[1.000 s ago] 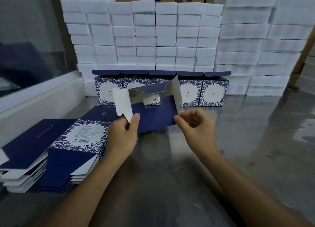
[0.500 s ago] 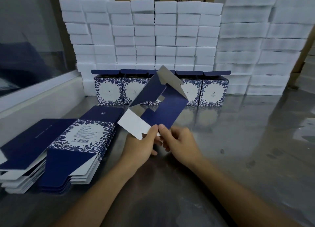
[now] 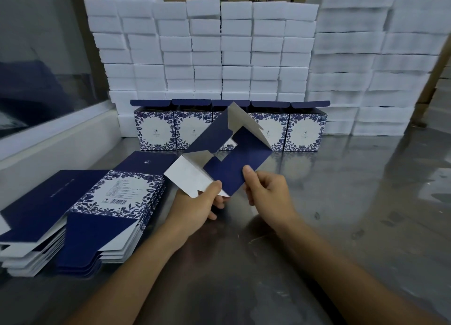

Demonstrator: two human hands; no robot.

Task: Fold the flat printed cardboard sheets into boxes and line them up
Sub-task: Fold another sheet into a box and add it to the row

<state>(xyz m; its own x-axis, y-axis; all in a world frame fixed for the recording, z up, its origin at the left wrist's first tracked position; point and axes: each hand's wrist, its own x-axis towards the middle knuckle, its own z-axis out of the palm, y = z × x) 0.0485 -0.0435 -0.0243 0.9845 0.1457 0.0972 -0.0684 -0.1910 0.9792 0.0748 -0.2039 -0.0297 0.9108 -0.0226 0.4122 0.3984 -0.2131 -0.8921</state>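
A half-opened cardboard sheet [image 3: 234,163], navy outside and white inside, is held tilted above the table [image 3: 341,202], its flaps spread open. Its lower white flap is pinched by the left hand [image 3: 195,210], and its navy panel is pinched by the thumb and curled fingers of the right hand [image 3: 268,197]. Left of the grip, a stack of flat sheets [image 3: 80,212] lies on the table, the top one showing a floral border, small unreadable print and a barcode. Beyond the grip, five folded boxes [image 3: 229,127] stand in a row, lids up, each bearing a small logo too small to read. Behind them, white foam blocks [image 3: 207,46] are piled.
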